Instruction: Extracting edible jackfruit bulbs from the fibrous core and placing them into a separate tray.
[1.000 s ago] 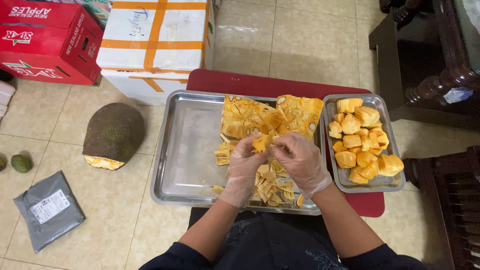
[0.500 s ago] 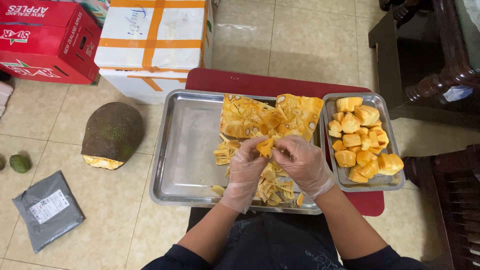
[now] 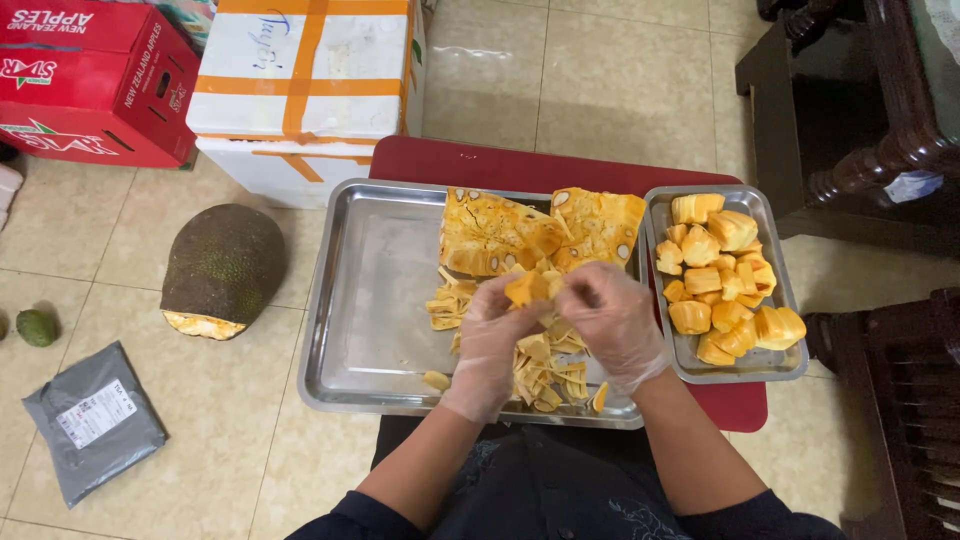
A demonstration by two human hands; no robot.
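Both my hands wear thin clear gloves and meet over the large steel tray [image 3: 375, 290]. My left hand [image 3: 490, 335] and my right hand [image 3: 605, 320] together pinch one orange jackfruit pod [image 3: 525, 287]. Behind them lie two cut jackfruit chunks [image 3: 540, 232], flesh side up. Under my hands sits a heap of pale yellow fibre strips [image 3: 540, 365]. To the right, a smaller steel tray [image 3: 790, 365] holds several peeled orange pods [image 3: 725, 275].
Both trays rest on a dark red low table [image 3: 480, 165]. On the tiled floor at left lie a half jackfruit [image 3: 222, 265], a grey parcel bag [image 3: 92, 418] and a small green fruit [image 3: 36, 326]. A white taped box [image 3: 305, 85] and red cartons [image 3: 95, 80] stand behind. Dark wooden furniture [image 3: 880, 120] stands right.
The pod has turned slightly between my fingers and my hands have drawn closer together over the tray. Everything else stays put.
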